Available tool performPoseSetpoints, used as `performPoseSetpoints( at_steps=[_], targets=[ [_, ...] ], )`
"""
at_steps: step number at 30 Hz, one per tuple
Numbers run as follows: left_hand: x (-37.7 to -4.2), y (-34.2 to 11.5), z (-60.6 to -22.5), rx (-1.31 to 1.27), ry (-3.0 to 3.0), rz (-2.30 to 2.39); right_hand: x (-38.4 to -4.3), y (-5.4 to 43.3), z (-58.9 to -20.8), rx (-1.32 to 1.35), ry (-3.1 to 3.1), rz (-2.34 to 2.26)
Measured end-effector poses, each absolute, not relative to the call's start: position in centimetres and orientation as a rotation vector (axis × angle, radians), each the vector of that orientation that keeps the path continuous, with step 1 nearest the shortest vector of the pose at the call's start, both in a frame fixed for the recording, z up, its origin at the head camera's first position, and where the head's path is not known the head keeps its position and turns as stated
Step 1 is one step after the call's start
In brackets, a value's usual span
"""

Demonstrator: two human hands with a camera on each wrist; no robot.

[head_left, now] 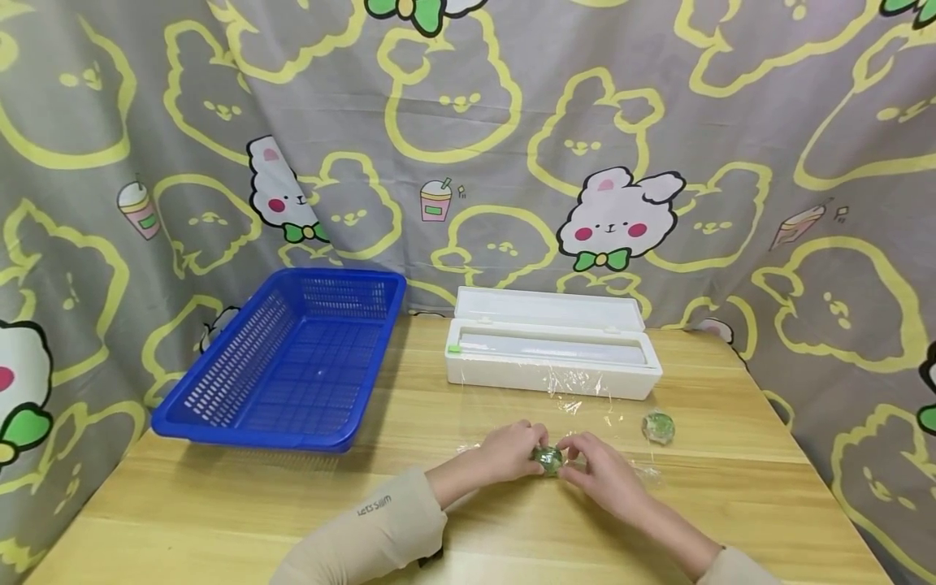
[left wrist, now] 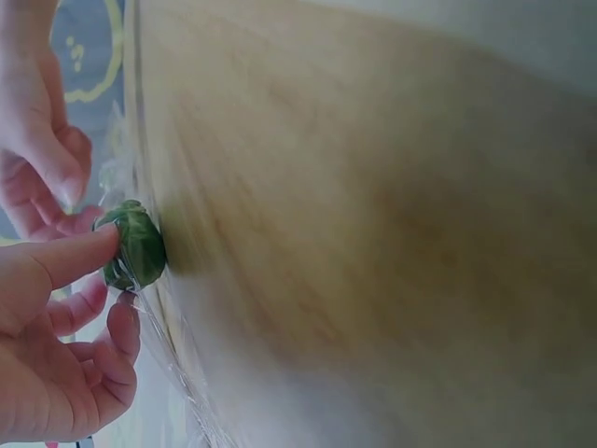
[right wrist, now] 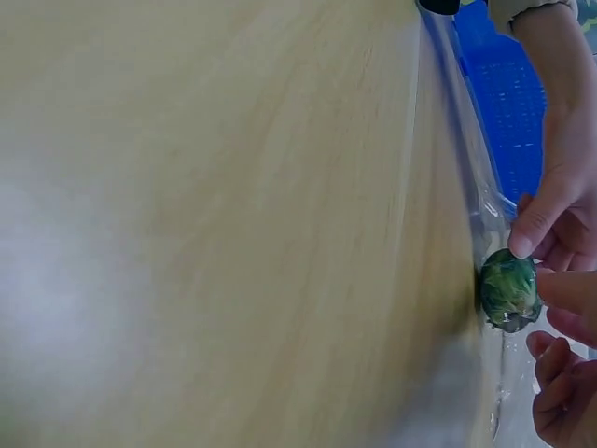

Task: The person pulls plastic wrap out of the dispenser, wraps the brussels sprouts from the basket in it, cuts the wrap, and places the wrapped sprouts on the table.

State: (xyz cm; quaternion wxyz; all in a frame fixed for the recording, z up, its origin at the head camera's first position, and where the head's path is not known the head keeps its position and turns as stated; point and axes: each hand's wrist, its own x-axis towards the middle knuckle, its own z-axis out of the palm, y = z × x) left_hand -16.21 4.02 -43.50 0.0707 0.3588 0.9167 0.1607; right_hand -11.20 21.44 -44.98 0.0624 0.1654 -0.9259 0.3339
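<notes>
A small round green Brussels sprout [head_left: 548, 461] sits low over the table with clear plastic film on it. My left hand [head_left: 512, 453] pinches it from the left, thumb on its leaves in the left wrist view. On the other side my right hand [head_left: 605, 479] has curled fingertips against the sprout [right wrist: 510, 291] and its film. Clear plastic wrap [head_left: 566, 406] spreads over the table between the hands and a white wrap dispenser [head_left: 552, 375], whose lid stands up. To the right lies a second sprout [head_left: 659, 426], covered in film.
An empty blue plastic basket [head_left: 322, 382] stands on the left of the wooden table [head_left: 585, 544]. A patterned curtain [head_left: 468, 122] hangs behind and along both sides. A small dark object [head_left: 431, 557] shows beneath the left sleeve.
</notes>
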Motion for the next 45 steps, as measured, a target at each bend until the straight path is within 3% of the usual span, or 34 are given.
performPoseSetpoints(
  at_steps=[36, 45],
  targets=[
    [-17.8, 3.8, -43.8, 1.098, 2.771, 0.549, -14.4, 20.6, -45.1, 0.456, -2.996, 0.876],
    [-18.0, 4.2, -43.8, 1.176, 2.922, 0.484, -15.3, 20.8, -44.6, 0.552, -3.049, 0.978]
  ],
)
